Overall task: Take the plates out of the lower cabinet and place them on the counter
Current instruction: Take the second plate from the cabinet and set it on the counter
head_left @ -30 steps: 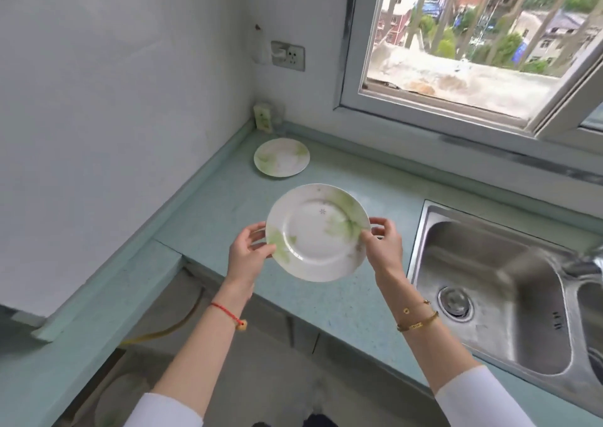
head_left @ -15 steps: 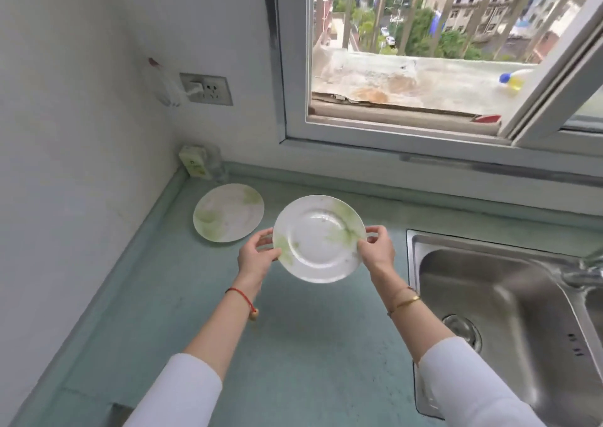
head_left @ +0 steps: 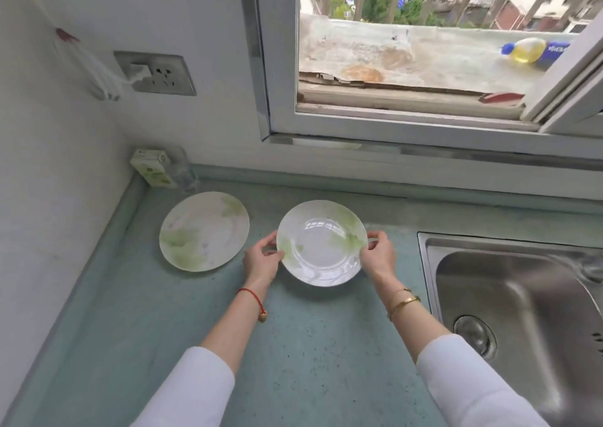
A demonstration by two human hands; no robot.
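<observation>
I hold a white plate with green leaf print (head_left: 321, 242) level and low over the pale green counter (head_left: 293, 345); whether it touches the surface I cannot tell. My left hand (head_left: 262, 260) grips its left rim and my right hand (head_left: 378, 255) grips its right rim. A second plate of the same pattern (head_left: 204, 231) lies flat on the counter just to the left, near the corner, a small gap from the held plate. The lower cabinet is out of view.
A steel sink (head_left: 522, 312) is set into the counter at the right. A small green-and-white box (head_left: 151, 167) and a clear glass (head_left: 184, 172) stand in the back left corner. A wall socket (head_left: 156, 74) and an open window (head_left: 424, 51) are behind.
The held plate has gone from tilted toward me near the counter's front edge to level and low at the back, beside the first plate. My view has moved in over the counter.
</observation>
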